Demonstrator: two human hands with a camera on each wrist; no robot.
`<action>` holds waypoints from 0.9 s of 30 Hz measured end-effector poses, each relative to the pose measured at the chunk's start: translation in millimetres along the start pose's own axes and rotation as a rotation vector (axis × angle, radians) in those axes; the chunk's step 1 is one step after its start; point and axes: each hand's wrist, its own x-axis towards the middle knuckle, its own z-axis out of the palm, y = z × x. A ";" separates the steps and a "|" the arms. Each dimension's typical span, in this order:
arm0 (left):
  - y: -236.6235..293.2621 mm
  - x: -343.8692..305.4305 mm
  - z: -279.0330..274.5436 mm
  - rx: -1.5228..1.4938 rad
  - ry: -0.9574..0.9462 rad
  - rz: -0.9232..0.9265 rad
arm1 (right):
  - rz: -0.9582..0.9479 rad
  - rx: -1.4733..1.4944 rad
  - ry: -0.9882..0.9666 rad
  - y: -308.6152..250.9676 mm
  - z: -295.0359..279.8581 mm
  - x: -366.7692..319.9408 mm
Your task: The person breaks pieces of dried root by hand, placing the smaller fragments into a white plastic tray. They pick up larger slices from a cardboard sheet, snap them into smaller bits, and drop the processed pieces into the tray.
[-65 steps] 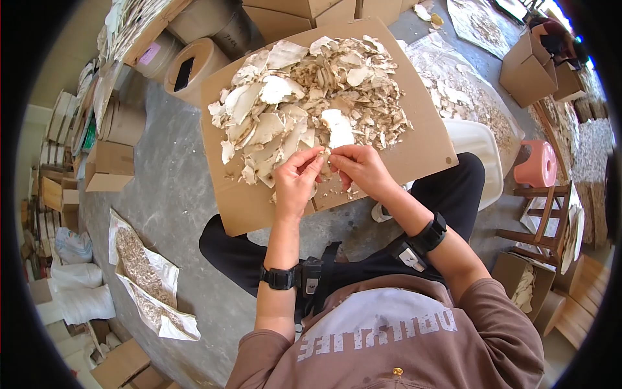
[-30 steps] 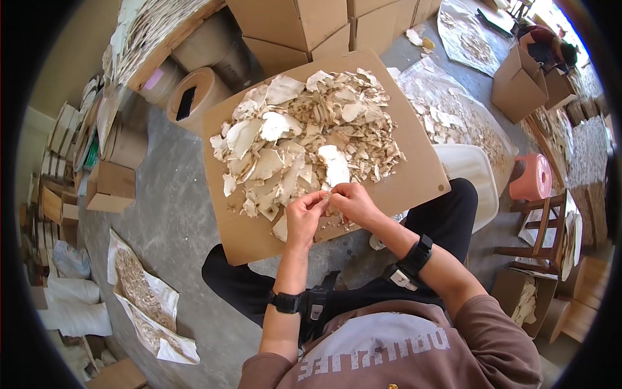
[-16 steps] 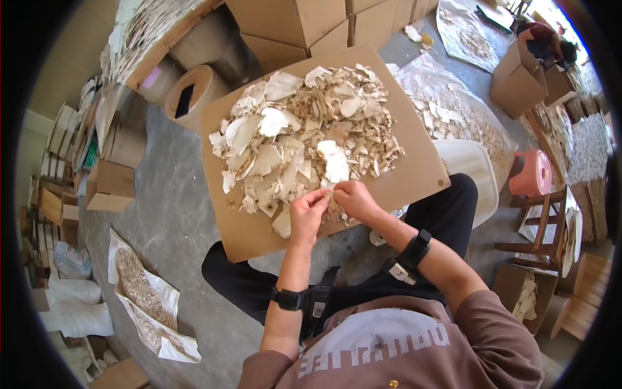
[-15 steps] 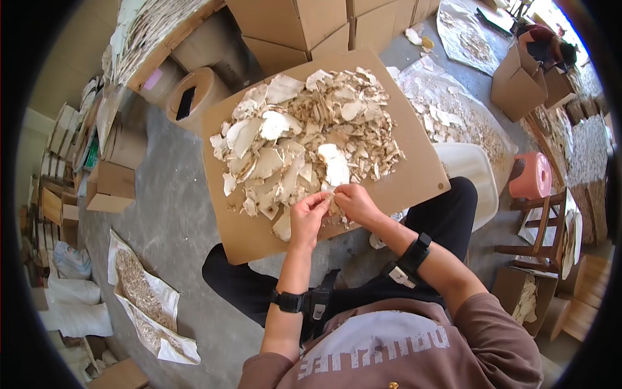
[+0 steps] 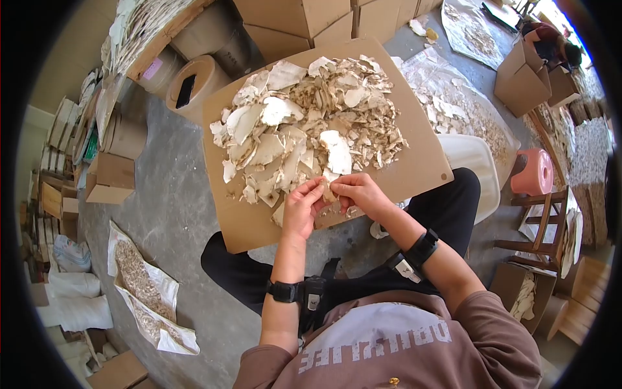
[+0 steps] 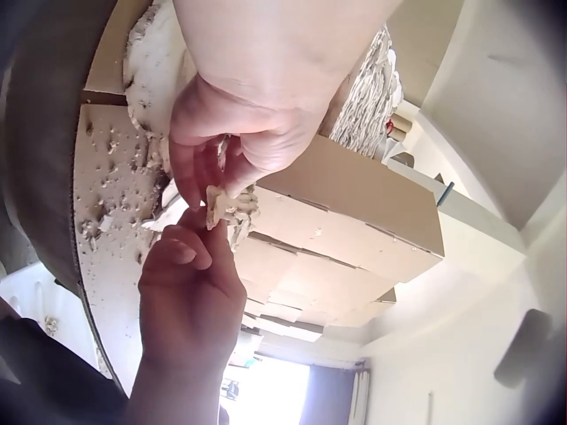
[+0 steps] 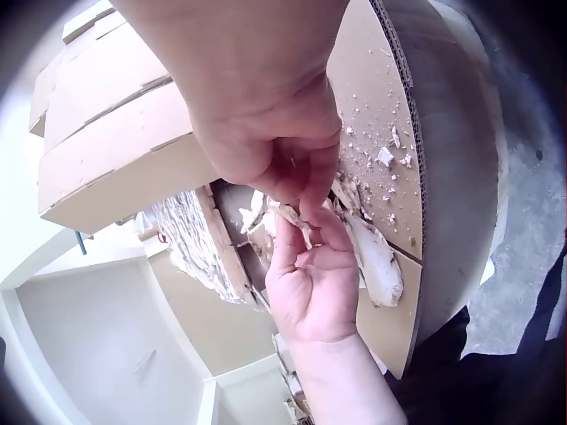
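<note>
A small cream flake (image 5: 330,189) with ragged edges is pinched between both hands at the near side of the cardboard sheet (image 5: 424,155). My left hand (image 5: 302,212) holds it from the left with thumb and fingers. From the other side my right hand (image 5: 364,193) pinches it, fingers curled. In the left wrist view the layered flake (image 6: 232,207) shows at the meeting fingertips. Just beyond the hands lies a bright white flake (image 5: 338,153), in front of a large heap of broken cream and brown flakes (image 5: 265,146).
Crumbs (image 7: 384,158) litter the cardboard near the hands. A whitish plastic tub (image 5: 470,155) stands beside the right knee. Stacked cartons (image 5: 291,23) and a drum (image 5: 201,81) bearing a phone (image 5: 186,91) stand beyond. A pink stool (image 5: 532,172) is at the right.
The fingertips, close together half a second ago, have drawn slightly apart, and more of the small flake shows between them. The head view has tilted, shifting the scene upward.
</note>
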 end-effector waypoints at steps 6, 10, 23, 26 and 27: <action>2.8 -0.9 1.5 0.102 0.019 0.050 | -0.061 -0.225 -0.004 -4.4 -0.8 -2.1; 5.8 -0.9 6.4 0.431 0.082 0.166 | -0.178 -0.501 -0.004 -16.6 3.3 -5.0; 10.8 -0.8 10.6 0.197 -0.090 0.034 | -0.013 -0.190 0.056 2.6 2.0 1.8; 11.7 -0.7 8.0 0.033 -0.118 -0.026 | 0.071 0.203 0.025 3.4 3.0 -0.5; 9.5 1.1 5.2 0.005 -0.102 -0.040 | 0.096 0.263 0.012 -1.6 3.9 -3.2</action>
